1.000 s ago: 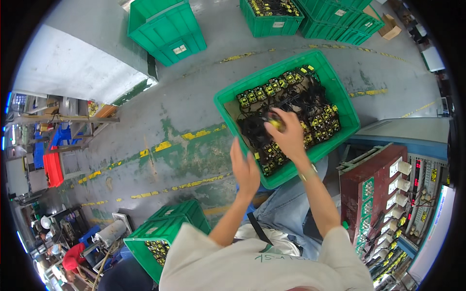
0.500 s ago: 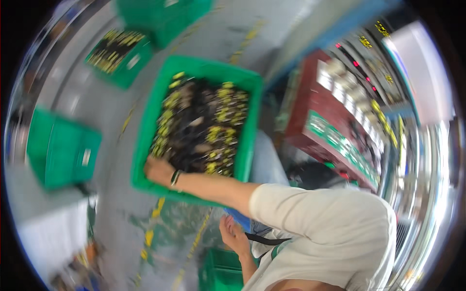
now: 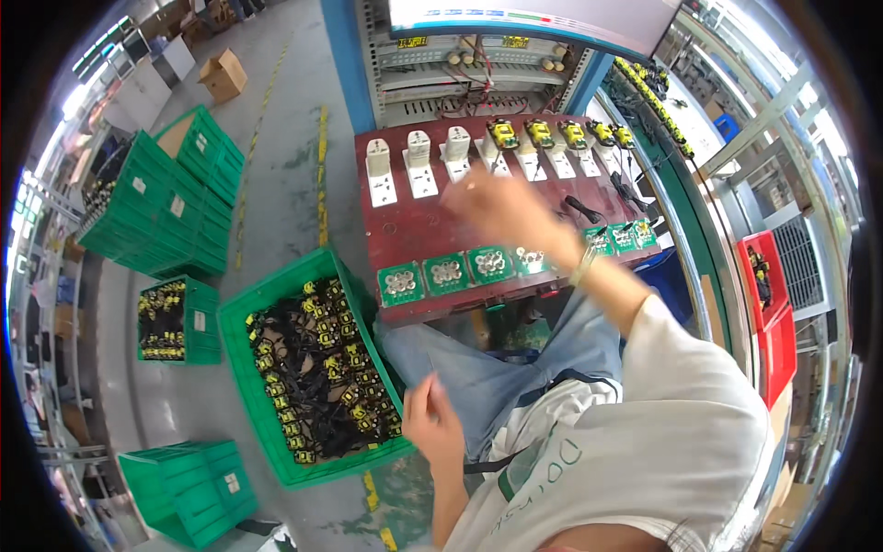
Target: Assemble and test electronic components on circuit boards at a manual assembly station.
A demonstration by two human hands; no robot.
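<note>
In the middle of the view, a broad, dark-red, flat-topped box (image 3: 414, 225). Off its near left corner, on the grey floor (image 3: 161, 400), a deep green plastic bin (image 3: 244, 359). Beyond that bin's far left side, a smaller green plastic crate (image 3: 200, 327), loaded too.

At the bin's near right corner, the bare left hand (image 3: 432, 419), slightly blurred, fingers loosely open and half curled. Over the middle of the box, between its far and near edges, the bare right hand (image 3: 506, 207), reaching in from the near edge. Too blurred there to tell whether open, closed or gripping.

Along the box's near edge, a row of square green circuit boards (image 3: 446, 272) with round metal contacts. Toward the far edge, a row of upright white plates (image 3: 422, 186), topped by pale blocks (image 3: 418, 147) at the left end. In the right part of that row, five yellow-and-black electronic modules (image 3: 540, 134); many more packed with black leads inside the bin. Near the box's right edge, a thin black cable (image 3: 581, 209).
</note>
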